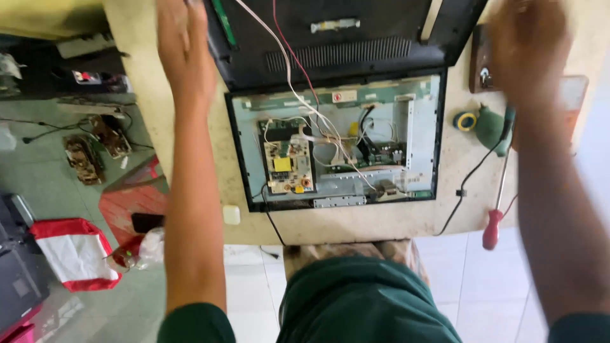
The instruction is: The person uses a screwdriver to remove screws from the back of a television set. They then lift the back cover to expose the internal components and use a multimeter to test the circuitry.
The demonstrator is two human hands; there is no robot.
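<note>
My left hand [185, 47] reaches forward over the beige table [356, 225], palm down, fingers running off the top edge, just left of a black back cover [343, 38]. It holds nothing that I can see. My right hand [528, 54] is blurred, raised to the right of the cover's corner, above a brown wooden block [481, 63]. Between my arms lies an opened flat screen set [337, 143] with a bare metal chassis. A power board [287, 165] with a yellow part sits on its left and a green board [375, 155] at its centre. Red and white wires [293, 67] run up to the cover.
A red-handled screwdriver [494, 222], a yellow and blue tape roll [466, 121], a green object [490, 127] and a black cable [467, 181] lie at the table's right. On the floor at left are loose circuit boards [82, 159], a red and white bag [73, 251] and a black phone [147, 222].
</note>
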